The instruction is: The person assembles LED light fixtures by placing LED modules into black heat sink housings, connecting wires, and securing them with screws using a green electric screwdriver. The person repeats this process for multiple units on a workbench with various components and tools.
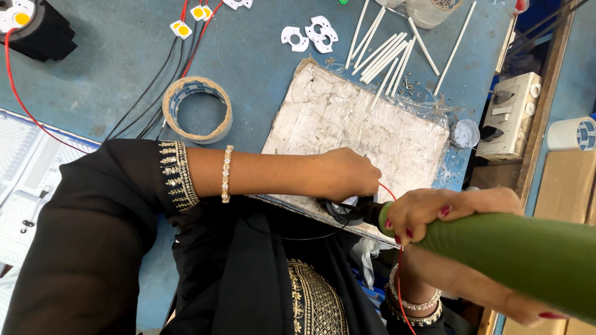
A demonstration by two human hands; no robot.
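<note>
- Here my left hand [347, 174] pinches closed on a thin red wire [388, 191] over the white taped board [372, 124]
- My right hand [434, 214] grips a green-handled tool [515, 251]; I judge joining underway, needing a steady tip

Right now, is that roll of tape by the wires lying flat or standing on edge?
Lying flat: the tape roll shows its full round opening from above, with blue table visible through its centre.

A green tool [515, 254] is gripped by the right hand [447, 214], whose nails are painted red. A thin red wire [388, 189] is pinched by the left hand [347, 174]. Black sleeves [93, 236] are edged with gold embroidery. The surface [124, 80] is blue; on it are seen a white board [360, 124], white sticks [385, 56] and a beige tape roll [197, 108].
</note>
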